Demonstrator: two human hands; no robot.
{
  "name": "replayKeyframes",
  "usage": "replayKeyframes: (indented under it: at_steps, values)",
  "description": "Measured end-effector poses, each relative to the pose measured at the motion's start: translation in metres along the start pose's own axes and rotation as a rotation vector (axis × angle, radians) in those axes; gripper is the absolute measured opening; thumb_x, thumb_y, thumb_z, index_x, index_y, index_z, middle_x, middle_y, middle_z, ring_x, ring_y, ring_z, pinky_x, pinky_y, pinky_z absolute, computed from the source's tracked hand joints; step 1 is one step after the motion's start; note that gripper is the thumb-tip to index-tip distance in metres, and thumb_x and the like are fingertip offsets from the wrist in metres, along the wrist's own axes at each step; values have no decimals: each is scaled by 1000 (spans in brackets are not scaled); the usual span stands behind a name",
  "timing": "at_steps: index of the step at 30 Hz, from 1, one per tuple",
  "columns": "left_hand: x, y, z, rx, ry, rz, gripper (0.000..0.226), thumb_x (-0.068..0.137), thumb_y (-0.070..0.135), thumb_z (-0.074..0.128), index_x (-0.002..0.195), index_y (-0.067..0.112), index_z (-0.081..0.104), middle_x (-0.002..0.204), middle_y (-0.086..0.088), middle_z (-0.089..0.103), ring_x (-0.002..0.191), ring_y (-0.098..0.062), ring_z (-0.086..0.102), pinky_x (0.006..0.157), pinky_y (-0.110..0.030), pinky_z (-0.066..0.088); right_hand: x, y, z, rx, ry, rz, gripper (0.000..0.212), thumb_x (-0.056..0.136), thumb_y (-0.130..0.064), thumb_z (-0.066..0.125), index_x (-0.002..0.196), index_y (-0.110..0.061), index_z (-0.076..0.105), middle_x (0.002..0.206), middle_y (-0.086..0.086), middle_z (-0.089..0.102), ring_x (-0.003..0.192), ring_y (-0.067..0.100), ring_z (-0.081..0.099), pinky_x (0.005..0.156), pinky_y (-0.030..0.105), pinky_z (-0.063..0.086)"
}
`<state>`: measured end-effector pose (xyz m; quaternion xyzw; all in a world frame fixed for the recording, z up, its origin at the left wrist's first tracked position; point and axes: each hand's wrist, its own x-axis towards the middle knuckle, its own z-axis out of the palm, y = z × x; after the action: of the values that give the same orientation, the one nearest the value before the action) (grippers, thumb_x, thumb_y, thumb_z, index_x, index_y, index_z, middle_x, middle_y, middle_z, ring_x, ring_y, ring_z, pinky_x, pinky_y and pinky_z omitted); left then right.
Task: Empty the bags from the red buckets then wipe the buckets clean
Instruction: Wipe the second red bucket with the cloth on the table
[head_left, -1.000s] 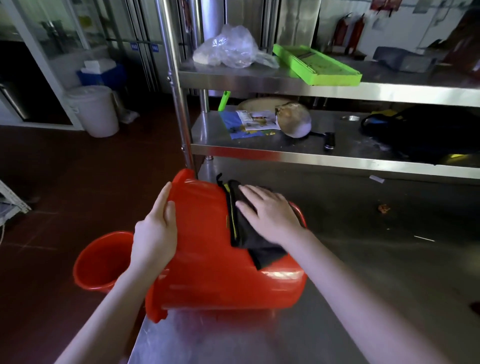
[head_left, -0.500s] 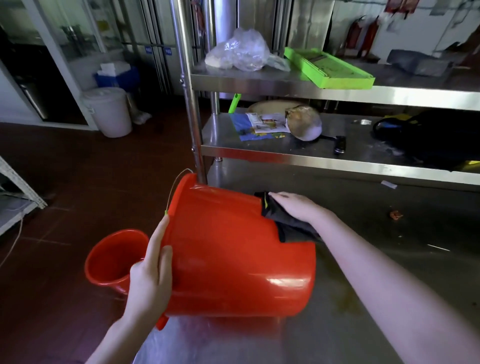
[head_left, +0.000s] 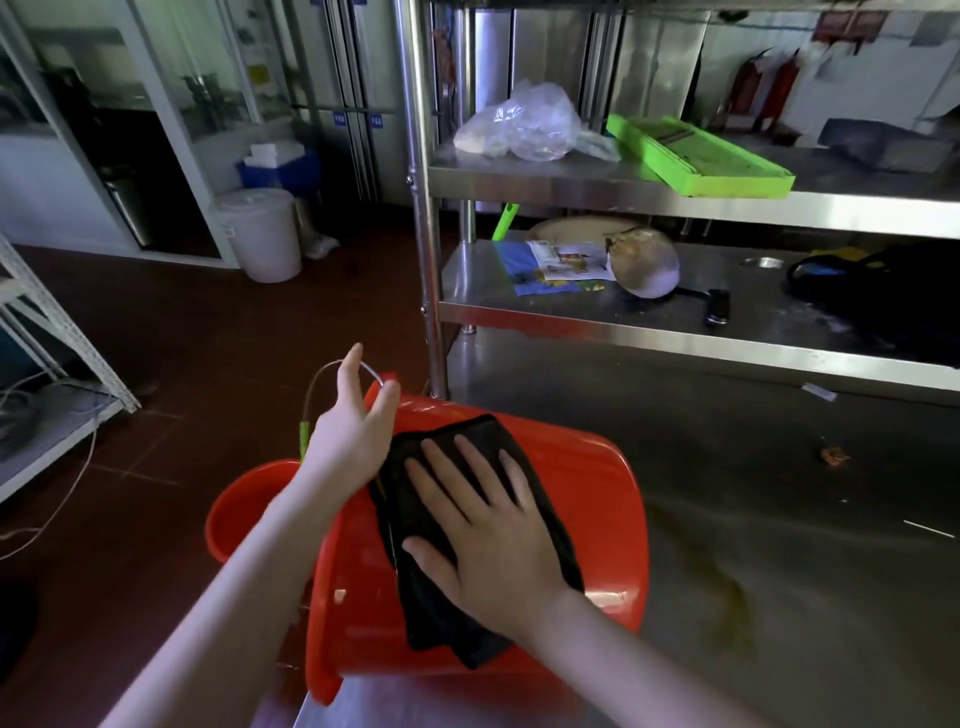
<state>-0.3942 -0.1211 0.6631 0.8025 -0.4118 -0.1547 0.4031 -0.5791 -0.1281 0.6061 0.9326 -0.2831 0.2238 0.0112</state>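
Both hands are uncurled: the left hand (head_left: 353, 431) braces the rim of the red plastic bucket (head_left: 587, 499) lying mouth-leftward on the steel table (head_left: 753, 519), the right hand (head_left: 493, 540) presses a black cloth (head_left: 447, 613) flat onto its upturned side.

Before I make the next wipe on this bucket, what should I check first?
1. Cloth under the palm: ok. The right hand presses the black cloth flat with straight fingers.
2. Bucket supported: ok. The red bucket lies on its side on the steel table.
3. Bucket steadied: cannot tell. The left hand is at the rim with its fingers open, not gripping.
4. Bag out: cannot tell. The inside is hidden from here.
5. Second bucket out of the way: ok. It sits lower, left of the table.
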Motion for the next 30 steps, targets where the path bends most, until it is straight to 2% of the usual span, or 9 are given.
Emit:
replayKeyframes:
  at_steps: [2,3,7,12,15,17,19,24,30]
  values:
    - [19,4,-2,-6,-38,-93,59,98,52,38,152,45,14,133,-14,56,85,-14,60,66,-26,44,1,-1,2,-9,13,-19,58,99,-58,31,150,-30,33,157,-7,33,146,22,27,118,50,22]
    - [23,2,-2,13,-39,-93,57,99,51,38,152,43,19,132,-13,58,82,-12,59,65,-24,45,6,0,3,-11,18,-14,59,99,-59,31,150,-31,33,156,-7,34,146,22,27,117,50,23]
    - [0,-17,2,10,31,154,46,102,36,40,147,46,34,80,9,66,60,-1,63,48,-8,42,35,5,9,4,-8,97,62,96,-61,30,149,-30,34,156,-5,35,145,22,27,115,50,24]
    - [-35,-45,9,-50,103,309,49,103,29,38,147,50,31,125,16,61,95,2,62,73,0,40,113,31,18,66,-155,288,66,92,-67,20,143,-32,41,150,-5,42,137,24,39,109,51,28]
    - [-54,-53,8,-79,121,305,48,98,43,34,144,55,30,81,17,65,67,-10,64,61,-17,51,163,66,16,225,-508,481,70,92,-71,13,145,-34,40,153,-1,39,137,29,40,109,54,24]
    - [-63,-56,7,-118,112,274,48,96,48,34,143,58,30,73,15,60,56,-15,62,52,-27,56,175,78,14,269,-637,525,70,93,-70,12,147,-34,37,155,0,36,138,31,38,111,53,25]
    - [-63,-56,9,-134,112,253,47,96,48,34,141,60,31,75,13,62,48,-17,60,44,-28,54,164,78,12,264,-575,426,66,95,-67,13,148,-34,36,156,-4,35,139,28,37,111,52,28]
    - [-53,-46,11,-84,168,289,45,101,37,36,141,59,33,71,4,61,41,-19,53,37,-27,46,51,60,1,-2,-125,30,62,99,-62,17,152,-32,25,160,-11,25,148,17,21,118,46,21]
    - [-67,-63,15,-116,185,288,45,97,43,37,139,57,38,61,8,55,40,-9,46,39,-29,49,29,90,-1,-44,-108,180,66,96,-67,14,151,-35,27,157,-10,31,145,16,28,116,44,26]
